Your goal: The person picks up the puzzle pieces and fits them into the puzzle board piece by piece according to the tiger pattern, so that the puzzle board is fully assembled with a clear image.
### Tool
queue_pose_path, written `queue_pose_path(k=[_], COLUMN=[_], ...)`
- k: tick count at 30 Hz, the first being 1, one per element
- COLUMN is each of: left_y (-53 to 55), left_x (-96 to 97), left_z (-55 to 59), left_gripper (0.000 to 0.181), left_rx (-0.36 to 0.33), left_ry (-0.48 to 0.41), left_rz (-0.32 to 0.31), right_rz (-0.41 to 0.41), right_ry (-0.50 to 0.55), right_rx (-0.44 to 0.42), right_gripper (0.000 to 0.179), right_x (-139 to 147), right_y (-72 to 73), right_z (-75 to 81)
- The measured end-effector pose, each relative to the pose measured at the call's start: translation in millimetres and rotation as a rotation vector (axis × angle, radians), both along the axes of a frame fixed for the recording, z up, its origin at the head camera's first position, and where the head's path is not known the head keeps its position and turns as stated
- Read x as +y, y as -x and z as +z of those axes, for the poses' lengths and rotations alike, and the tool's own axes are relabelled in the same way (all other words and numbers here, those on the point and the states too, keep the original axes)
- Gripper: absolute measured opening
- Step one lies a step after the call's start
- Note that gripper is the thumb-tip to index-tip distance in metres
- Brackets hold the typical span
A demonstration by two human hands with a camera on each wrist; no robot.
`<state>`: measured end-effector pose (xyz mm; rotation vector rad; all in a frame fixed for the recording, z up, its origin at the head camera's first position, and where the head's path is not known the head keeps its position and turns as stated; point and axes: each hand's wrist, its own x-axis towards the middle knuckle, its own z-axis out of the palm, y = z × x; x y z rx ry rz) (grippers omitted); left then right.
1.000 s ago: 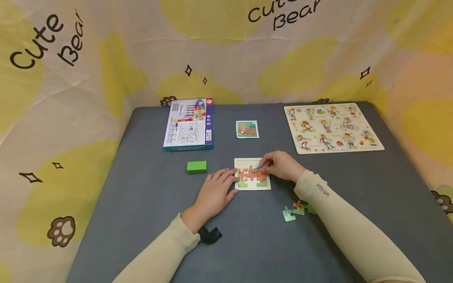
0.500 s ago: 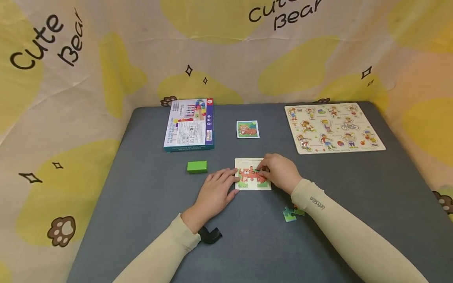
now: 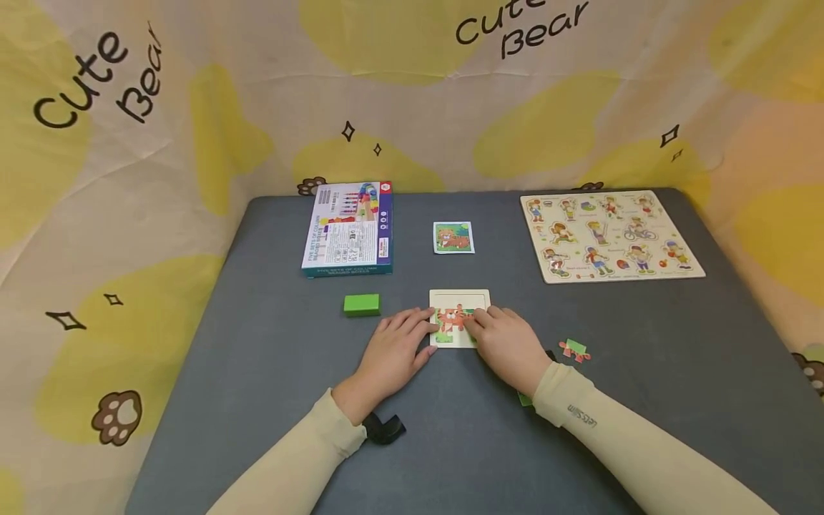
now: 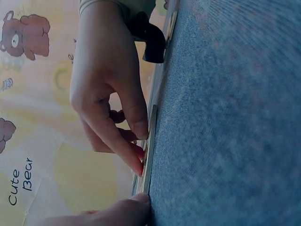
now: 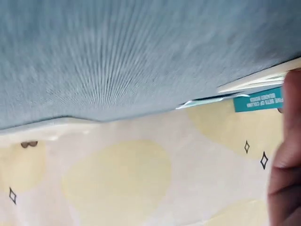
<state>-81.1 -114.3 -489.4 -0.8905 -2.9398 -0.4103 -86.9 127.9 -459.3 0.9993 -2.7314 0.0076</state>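
A small cream puzzle board (image 3: 458,296) lies on the grey table, partly filled with pieces showing an orange tiger and green grass. My left hand (image 3: 390,357) rests its fingertips on the board's left edge, with the thumb at the near left corner. In the left wrist view the same hand (image 4: 110,89) touches the board's rim (image 4: 149,162) with thumb and fingers. Over the board's right side, my right hand (image 3: 511,347) presses its fingers on the pieces, covering that part. A loose puzzle piece (image 3: 575,350) lies right of it; another green piece (image 3: 525,399) is partly hidden by the right wrist.
A green block (image 3: 362,305) sits left of the board. Behind are a boxed toy set (image 3: 350,229), a small tiger picture card (image 3: 453,238) and a large board of sports figures (image 3: 611,236). A printed cloth (image 3: 412,107) hangs behind the table.
My right hand went from pinching a piece at the board's upper right to laying its fingers lower on the right side. Its wrist now uncovers one loose piece and covers others.
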Motion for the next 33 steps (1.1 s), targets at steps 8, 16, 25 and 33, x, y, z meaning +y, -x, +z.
queue_pose_path(k=[8, 16, 25, 33], left_y=[4.6, -2.3, -4.0, -3.0], left_x=[-0.9, 6.5, 4.9, -0.1], left_z=[4.0, -2.0, -5.5, -1.2], left_gripper=[0.040, 0.041, 0.041, 0.039], left_rx=[0.023, -0.020, -0.009, 0.025], left_ry=[-0.011, 0.007, -0.002, -0.034], left_rz=[-0.001, -0.009, 0.013, -0.009], right_rz=[-0.103, -0.096, -0.040, -0.015], right_ry=[0.070, 0.290, 0.176, 0.352], right_rx=[-0.115, -0.302, -0.517, -0.576], right_gripper=[0.031, 0.024, 0.045, 0.042], right_x=[0, 41, 90, 82], right_y=[1.9, -15.5, -45.5, -53.6], right_z=[6.7, 20.8, 23.5, 11.8])
